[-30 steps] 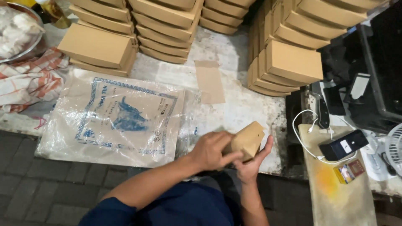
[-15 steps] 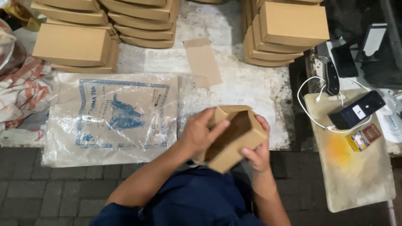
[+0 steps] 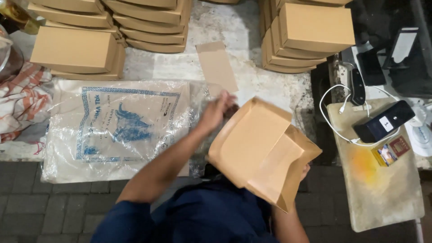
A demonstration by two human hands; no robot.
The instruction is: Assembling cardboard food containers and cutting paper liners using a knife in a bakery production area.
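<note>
The brown cardboard box (image 3: 263, 150) has come up off the table edge since a moment ago and now sits tilted in front of the person's chest, its flaps swung open where earlier it was held as a closed, compact block. That suggests it is being unfolded or shaped rather than set down. It is plain kraft card, one broad panel facing the camera with a narrower flap folded across its lower right.

The left hand (image 3: 216, 110) has let go and reaches away, fingers loosely spread, over the clear printed plastic bag (image 3: 117, 128) just beside the box. The right hand (image 3: 305, 171) is almost hidden under the box's right edge, apparently supporting it. Stacks of finished boxes (image 3: 74, 49) stand at the far side.
</note>
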